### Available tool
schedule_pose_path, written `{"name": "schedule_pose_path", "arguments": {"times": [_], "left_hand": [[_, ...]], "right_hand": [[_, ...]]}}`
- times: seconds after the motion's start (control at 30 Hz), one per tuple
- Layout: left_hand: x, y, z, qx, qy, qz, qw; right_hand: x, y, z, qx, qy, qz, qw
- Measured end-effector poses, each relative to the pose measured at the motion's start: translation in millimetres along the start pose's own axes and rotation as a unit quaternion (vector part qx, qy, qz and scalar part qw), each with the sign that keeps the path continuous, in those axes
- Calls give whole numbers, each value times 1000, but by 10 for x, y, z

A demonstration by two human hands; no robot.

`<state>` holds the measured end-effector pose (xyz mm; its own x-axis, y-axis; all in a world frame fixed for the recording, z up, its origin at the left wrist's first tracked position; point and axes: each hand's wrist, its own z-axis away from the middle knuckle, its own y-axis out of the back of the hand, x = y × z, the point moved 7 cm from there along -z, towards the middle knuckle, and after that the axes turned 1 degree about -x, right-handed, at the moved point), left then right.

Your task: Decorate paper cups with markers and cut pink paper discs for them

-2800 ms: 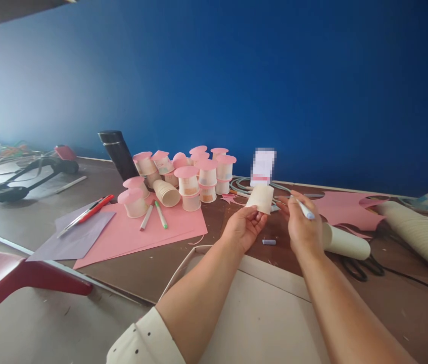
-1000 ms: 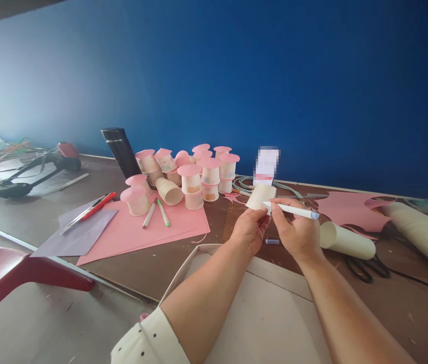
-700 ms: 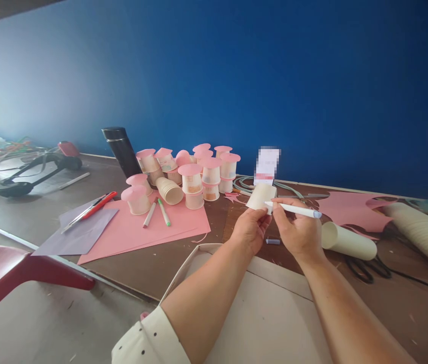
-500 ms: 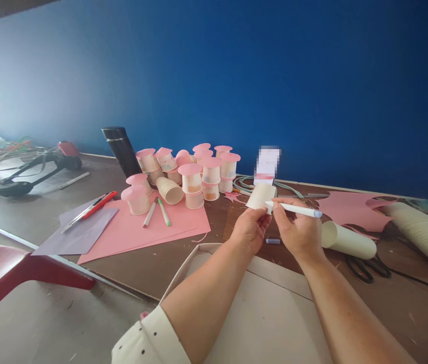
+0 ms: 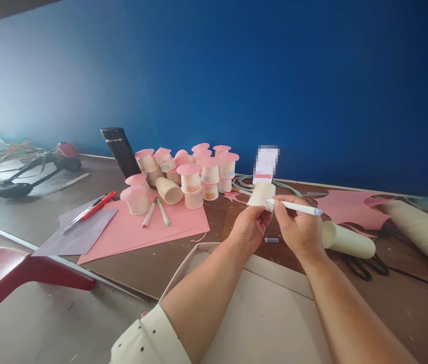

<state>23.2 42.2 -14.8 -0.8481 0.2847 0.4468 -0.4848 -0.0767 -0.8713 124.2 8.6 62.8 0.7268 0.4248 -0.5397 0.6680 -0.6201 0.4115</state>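
Note:
My left hand (image 5: 250, 227) grips a plain white paper cup (image 5: 261, 194), which is upside down and tilted. A white marker (image 5: 297, 207) with a light blue end is held in my right hand (image 5: 300, 227), its tip at the side of the cup. Any mark under the tip is too small to make out. Below my hands a small blue marker cap (image 5: 272, 240) lies on the table. Just beyond the cup a phone (image 5: 266, 164) with a blurred screen leans upright.
Paper cups with pink paper tops (image 5: 190, 184) stand grouped at the centre left, beside a black flask (image 5: 120, 150). Two markers (image 5: 162, 212) rest on pink paper (image 5: 183, 222); a red cutter (image 5: 89, 211) lies left. Cup stacks (image 5: 424, 235), a white tube (image 5: 349, 240) and cables are at right.
Almost nothing differs. The view has shifted very slightly, and both hands keep their hold on the cup and the marker.

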Motion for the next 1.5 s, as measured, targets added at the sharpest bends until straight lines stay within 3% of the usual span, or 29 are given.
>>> {"name": "schedule_pose_path", "arguments": {"times": [0.53,1.5], "left_hand": [[39,-32,-18,-49,-62,-63,995],[85,-72,3,-76,-59,-55,994]], "right_hand": [[-9,41,-28,5,-10,4,1000],[-29,0,-2,-20,-25,4,999]]}}
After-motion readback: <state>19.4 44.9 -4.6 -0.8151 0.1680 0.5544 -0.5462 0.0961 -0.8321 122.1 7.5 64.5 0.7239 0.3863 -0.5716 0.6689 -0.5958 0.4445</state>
